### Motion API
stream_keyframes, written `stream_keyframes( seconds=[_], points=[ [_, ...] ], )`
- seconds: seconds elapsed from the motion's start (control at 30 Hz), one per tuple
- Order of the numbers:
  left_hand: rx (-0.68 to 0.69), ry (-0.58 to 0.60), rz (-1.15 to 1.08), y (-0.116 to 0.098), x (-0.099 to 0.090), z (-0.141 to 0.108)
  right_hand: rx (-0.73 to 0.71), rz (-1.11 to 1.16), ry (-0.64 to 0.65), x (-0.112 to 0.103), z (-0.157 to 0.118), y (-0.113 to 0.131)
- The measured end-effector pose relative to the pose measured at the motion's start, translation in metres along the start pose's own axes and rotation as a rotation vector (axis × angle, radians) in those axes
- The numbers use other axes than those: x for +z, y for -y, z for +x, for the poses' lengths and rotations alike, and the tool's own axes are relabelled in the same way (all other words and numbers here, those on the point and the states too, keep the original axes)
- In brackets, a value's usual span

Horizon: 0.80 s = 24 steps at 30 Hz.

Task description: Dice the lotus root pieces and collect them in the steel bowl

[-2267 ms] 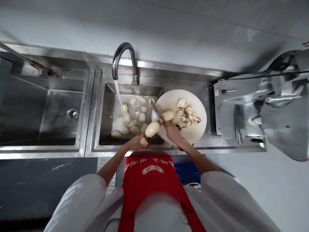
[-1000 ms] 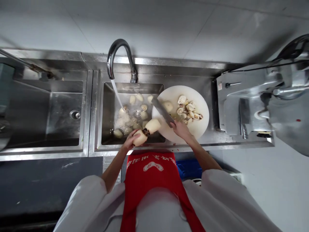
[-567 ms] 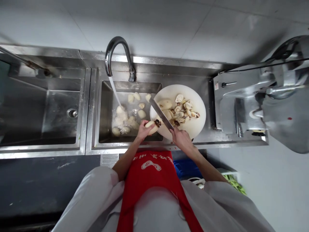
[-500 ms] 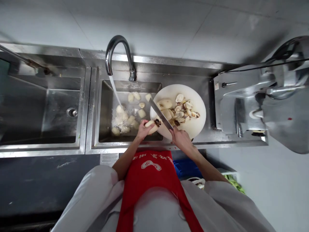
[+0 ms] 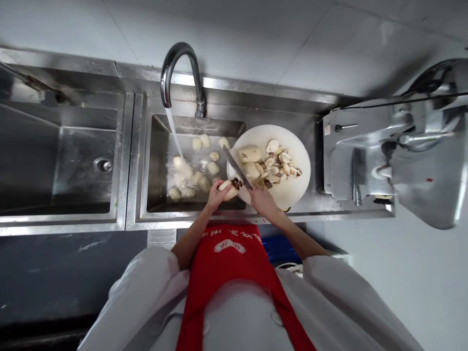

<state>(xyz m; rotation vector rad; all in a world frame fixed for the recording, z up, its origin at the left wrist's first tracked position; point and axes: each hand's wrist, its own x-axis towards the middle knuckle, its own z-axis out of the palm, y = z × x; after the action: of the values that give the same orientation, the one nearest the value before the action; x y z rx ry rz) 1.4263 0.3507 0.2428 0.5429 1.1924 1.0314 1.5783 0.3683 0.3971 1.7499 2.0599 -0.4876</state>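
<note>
My left hand [image 5: 218,195] is closed around a pale lotus root [image 5: 230,192] with a dark, ragged end pointing right. It is over the front right part of the sink. My right hand [image 5: 262,199] grips the handle of a knife [image 5: 237,167], whose long blade slants up and left, close beside the root's dark end. Under and right of the blade lies a round white cutting board [image 5: 298,187], bearing larger lotus root pieces [image 5: 250,154] and a heap of cut ends and slices [image 5: 280,163]. Several peeled pieces [image 5: 197,181] sit in the sink water.
A curved faucet [image 5: 181,48] pours water into the sink [image 5: 155,161]. Another sink basin [image 5: 86,170] is at the left. A metal slicing machine [image 5: 343,165] stands on the right end of the counter. A tiled wall [image 5: 248,39] rises behind.
The knife and my right hand have shifted slightly left, bringing the blade nearer the root's dark end. My left hand stays about where it was, still holding the root.
</note>
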Motion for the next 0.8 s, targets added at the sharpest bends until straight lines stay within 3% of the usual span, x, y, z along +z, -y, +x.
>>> stream_keyframes(
  seconds=[0.13,0.3,0.43,0.53,0.63,0.8],
  points=[
    [-0.039,0.022,0.002,0.003,-0.001,-0.003,-0.036,-0.035,-0.015,0.000,0.000,0.003],
    [0.032,0.016,-0.010,0.008,-0.003,-0.006,-0.044,-0.051,-0.009,0.004,0.016,0.016],
    [-0.038,0.060,-0.075,0.006,-0.006,-0.007,-0.032,-0.027,-0.033,0.011,0.024,0.008],
    [-0.063,0.119,-0.152,-0.003,-0.006,-0.008,-0.009,-0.037,-0.073,0.008,0.014,-0.008],
    [-0.022,0.126,-0.092,-0.015,-0.004,-0.007,0.031,-0.065,-0.113,0.002,-0.008,-0.018],
    [-0.001,0.096,0.061,-0.025,0.004,-0.002,-0.001,-0.115,-0.044,-0.004,-0.034,-0.012]
  ],
)
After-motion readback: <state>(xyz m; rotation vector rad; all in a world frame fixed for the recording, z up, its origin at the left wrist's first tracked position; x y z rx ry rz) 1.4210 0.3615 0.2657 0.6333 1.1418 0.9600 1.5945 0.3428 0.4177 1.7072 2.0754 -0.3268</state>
